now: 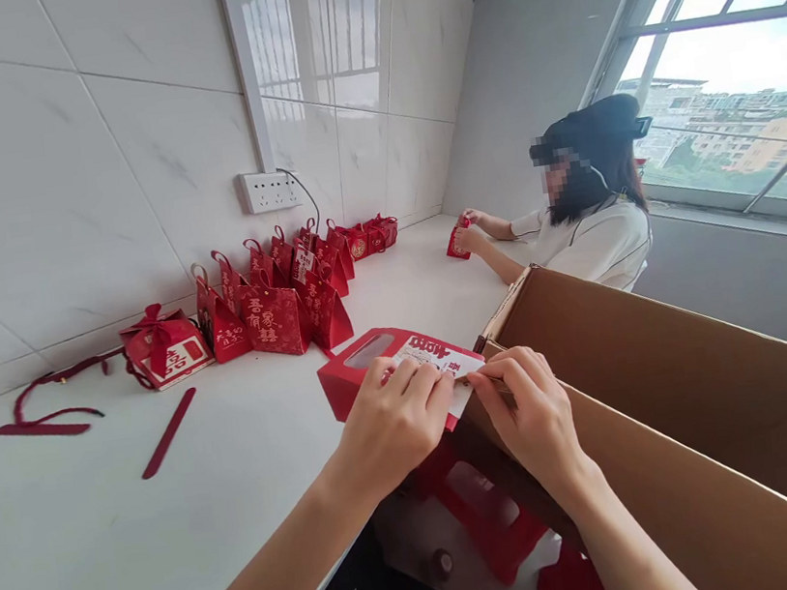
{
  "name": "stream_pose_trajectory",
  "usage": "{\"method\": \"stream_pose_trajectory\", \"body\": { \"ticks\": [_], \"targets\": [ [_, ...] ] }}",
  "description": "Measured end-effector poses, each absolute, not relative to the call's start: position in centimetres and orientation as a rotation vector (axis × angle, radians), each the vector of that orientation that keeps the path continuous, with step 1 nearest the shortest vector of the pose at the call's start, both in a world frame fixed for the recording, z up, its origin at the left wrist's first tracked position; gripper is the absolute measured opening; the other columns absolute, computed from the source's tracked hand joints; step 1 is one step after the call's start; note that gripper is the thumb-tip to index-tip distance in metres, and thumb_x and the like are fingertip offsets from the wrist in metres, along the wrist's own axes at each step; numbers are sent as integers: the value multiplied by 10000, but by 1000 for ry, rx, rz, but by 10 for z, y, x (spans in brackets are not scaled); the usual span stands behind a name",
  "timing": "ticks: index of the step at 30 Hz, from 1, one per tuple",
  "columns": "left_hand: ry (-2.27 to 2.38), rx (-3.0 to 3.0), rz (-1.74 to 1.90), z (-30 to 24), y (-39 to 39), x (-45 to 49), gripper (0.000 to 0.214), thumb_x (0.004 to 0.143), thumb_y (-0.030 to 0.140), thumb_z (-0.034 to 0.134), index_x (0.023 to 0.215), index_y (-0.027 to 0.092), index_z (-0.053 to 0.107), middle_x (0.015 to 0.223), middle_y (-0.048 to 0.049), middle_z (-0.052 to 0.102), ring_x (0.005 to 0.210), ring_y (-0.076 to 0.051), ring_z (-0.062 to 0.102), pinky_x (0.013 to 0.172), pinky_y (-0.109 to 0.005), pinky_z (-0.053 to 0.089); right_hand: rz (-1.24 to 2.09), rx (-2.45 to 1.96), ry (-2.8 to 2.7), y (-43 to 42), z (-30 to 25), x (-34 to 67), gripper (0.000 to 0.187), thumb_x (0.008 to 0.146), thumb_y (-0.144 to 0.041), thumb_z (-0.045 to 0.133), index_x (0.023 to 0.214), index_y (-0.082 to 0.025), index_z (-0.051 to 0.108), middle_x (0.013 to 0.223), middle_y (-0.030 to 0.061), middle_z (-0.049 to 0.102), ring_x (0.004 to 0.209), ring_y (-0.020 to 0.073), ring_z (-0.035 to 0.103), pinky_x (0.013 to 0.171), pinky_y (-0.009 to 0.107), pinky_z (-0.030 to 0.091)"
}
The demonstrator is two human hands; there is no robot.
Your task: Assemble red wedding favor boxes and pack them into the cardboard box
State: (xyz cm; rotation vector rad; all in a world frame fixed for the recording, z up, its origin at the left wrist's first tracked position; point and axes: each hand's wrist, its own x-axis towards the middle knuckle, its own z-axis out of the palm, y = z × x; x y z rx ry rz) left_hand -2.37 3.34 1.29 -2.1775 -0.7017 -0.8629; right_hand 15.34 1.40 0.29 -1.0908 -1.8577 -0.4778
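My left hand (400, 416) and my right hand (527, 408) meet over a red box (359, 363) with a clear window, lying at the white counter's near edge. Both hands pinch a white card with red print (439, 359) that rests on the box's top. The left fingers are curled on the card's near edge. The right fingertips pinch its right end, where something thin and pale sticks out that I cannot make out.
A big open cardboard carton (671, 393) stands to the right. Several red gift bags (277, 301), a bowed red box (165, 351) and loose red ribbon strips (168, 432) lie along the tiled wall. A co-worker (593, 208) sits at the far end holding a small red bag (457, 242).
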Motion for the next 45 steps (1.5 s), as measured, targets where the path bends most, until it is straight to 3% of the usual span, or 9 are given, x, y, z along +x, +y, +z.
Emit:
{"method": "stream_pose_trajectory", "body": {
  "ticks": [6, 14, 19, 26, 28, 31, 35, 41, 45],
  "targets": [
    [-705, -2234, -763, 13, 36, -30, 174, 866, 57, 441, 822, 154, 579, 664, -3, 564, 636, -141, 517, 656, -301, 359, -286, -1037, -2033, 16, 4, 158, 89, 930, -198, 523, 891, -200, 603, 818, 21, 619, 756, 138, 540, 717, 284, 442],
    [-652, -2321, -727, 11, 34, -27, 205, 875, 73, 423, 743, 156, 557, 653, -4, 548, 617, -154, 514, 603, -301, 341, -457, -1073, -2098, 21, 11, 165, 131, 937, -164, 464, 839, -183, 549, 763, 21, 606, 677, 130, 539, 681, 287, 435],
    [-679, -2361, -817, 9, 35, -27, 145, 861, 98, 477, 830, 152, 609, 673, -11, 572, 641, -162, 527, 623, -301, 386, 32, -1245, -1685, 18, 9, 167, 147, 929, -288, 484, 827, -204, 549, 735, 3, 586, 615, 111, 577, 547, 228, 458],
    [-1081, -2641, -1287, 12, 46, -38, 190, 859, 186, 550, 1021, 180, 648, 807, -21, 632, 735, -142, 585, 666, -257, 485, 748, -939, -1312, 6, 9, 159, 190, 946, -388, 446, 874, -216, 482, 723, -3, 622, 585, 120, 625, 523, 245, 519],
    [-1242, -2723, -1397, 14, 46, -38, 221, 845, 194, 569, 1052, 199, 647, 851, -16, 648, 774, -136, 608, 698, -246, 504, 660, -913, -1394, 3, 7, 155, 118, 935, -347, 473, 970, -235, 474, 740, -8, 619, 648, 132, 638, 565, 262, 538],
    [-1426, -2790, -1518, 16, 44, -37, 266, 826, 201, 584, 1086, 223, 637, 926, -12, 668, 863, -146, 627, 754, -250, 518, 276, -1002, -1600, 2, 3, 149, 232, 870, -270, 576, 1075, -251, 470, 733, -26, 578, 668, 125, 606, 606, 263, 531],
    [-1460, -2844, -1572, 17, 39, -34, 289, 834, 206, 565, 1115, 233, 626, 901, -10, 652, 837, -138, 625, 738, -253, 521, -147, -1096, -1768, 6, 0, 139, 168, 833, -235, 639, 977, -236, 553, 618, -56, 446, 554, 98, 479, 523, 223, 459],
    [-1303, -2771, -1556, 13, 36, -29, 245, 831, 161, 563, 1055, 206, 651, 770, 0, 598, 712, -117, 585, 635, -232, 505, -227, -1115, -1637, 11, 3, 125, 84, 854, -240, 628, 931, -242, 593, 884, 26, 574, 691, 123, 586, 541, 237, 510],
    [-1168, -2718, -1550, 11, 35, -29, 257, 844, 140, 549, 1068, 215, 648, 754, 2, 579, 690, -103, 560, 574, -194, 473, -194, -1099, -1670, 13, 3, 125, 115, 859, -164, 609, 939, -241, 582, 822, 1, 625, 746, 132, 624, 649, 251, 543]
  ]
}}
